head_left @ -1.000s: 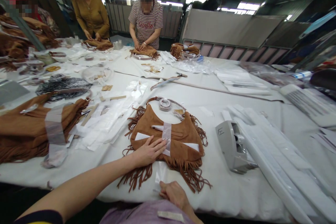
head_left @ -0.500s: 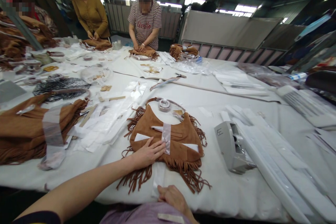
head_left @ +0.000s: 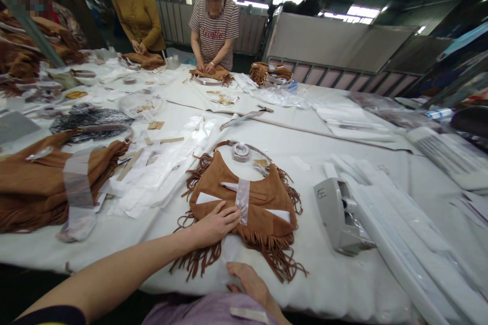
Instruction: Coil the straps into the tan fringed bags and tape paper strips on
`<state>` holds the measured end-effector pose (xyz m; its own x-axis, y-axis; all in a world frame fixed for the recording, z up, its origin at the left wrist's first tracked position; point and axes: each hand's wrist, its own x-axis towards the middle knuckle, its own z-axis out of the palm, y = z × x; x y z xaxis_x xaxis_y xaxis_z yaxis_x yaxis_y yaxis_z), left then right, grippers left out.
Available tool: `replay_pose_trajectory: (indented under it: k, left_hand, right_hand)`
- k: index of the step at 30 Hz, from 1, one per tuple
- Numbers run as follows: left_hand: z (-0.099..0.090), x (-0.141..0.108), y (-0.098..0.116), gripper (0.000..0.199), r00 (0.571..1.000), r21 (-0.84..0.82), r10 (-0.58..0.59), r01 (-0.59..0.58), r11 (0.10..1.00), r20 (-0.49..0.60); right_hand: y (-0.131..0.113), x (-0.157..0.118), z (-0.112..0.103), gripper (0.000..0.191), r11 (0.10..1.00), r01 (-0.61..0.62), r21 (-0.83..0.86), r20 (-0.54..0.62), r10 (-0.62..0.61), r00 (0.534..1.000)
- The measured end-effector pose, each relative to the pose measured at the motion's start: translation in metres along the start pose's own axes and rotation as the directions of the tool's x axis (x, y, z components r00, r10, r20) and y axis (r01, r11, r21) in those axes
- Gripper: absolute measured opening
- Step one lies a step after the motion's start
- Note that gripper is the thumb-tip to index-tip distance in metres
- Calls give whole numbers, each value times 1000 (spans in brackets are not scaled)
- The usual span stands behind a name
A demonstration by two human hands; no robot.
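On the white table point(head_left: 305, 162), one brown fringed bag point(head_left: 263, 213) is lying flat in front of the person, with its one handle point(head_left: 226, 143) curving toward the far side. One left hand point(head_left: 219, 224) is resting on the lower part of this bag, palm down; its fingers are stretching almost straight, close to each other, and are pressing nothing between them. The fingertips are reaching one clear strip point(head_left: 242, 202), which is running down the middle of the bag. Two white triangular pieces are showing on the bag, one at each side of this strip. Inside the handle loop, one wrapped coil point(head_left: 240, 151) is sitting. One right hand point(head_left: 247, 280) is staying at the near table edge, below the bag; its thumb and fingers are bending with a gap between them. Near them one translucent piece point(head_left: 231, 250) is lying, but I cannot tell if the hand is touching it. To the left, a second brown bag point(head_left: 34, 183) is lying with one clear band point(head_left: 79, 177) across it. To the right, one grey dispenser point(head_left: 335, 216) is standing beside long white strips point(head_left: 404, 233). Across the table, two persons are bending over two bags, one in a mustard top point(head_left: 139, 15), one in a striped shirt point(head_left: 214, 28).
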<state>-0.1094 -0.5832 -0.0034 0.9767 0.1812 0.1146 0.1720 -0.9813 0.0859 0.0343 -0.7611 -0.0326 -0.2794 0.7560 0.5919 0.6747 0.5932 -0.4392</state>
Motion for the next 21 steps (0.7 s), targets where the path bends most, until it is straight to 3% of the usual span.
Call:
replay_pose_trajectory:
  k: [3,7,10,14,17,21]
  left_hand:
    - [-1,0,1,46,1000,-4,0,0,1000,2]
    - [-3,0,2,46,1000,-23,-8,8,1000,-15]
    - [-8,0,2,42,1000,-69,-21,19,997,-21]
    - [-18,3,7,34,997,-164,-59,51,985,-43]
    - [-17,11,17,31,971,-251,-207,172,952,-120]
    - [-7,28,27,24,874,-310,-445,376,874,-195]
  right_hand:
    - [-5,23,-25,33,999,-23,-28,77,25,997]
    - [-9,62,-58,27,986,-129,-108,44,134,990]
    - [2,89,-71,21,972,-195,-132,-48,190,981]
    - [28,115,-77,18,928,-367,-64,-52,364,930]
    - [48,125,-78,18,856,-516,37,-30,517,855]
    - [75,130,-75,17,778,-615,129,18,618,786]
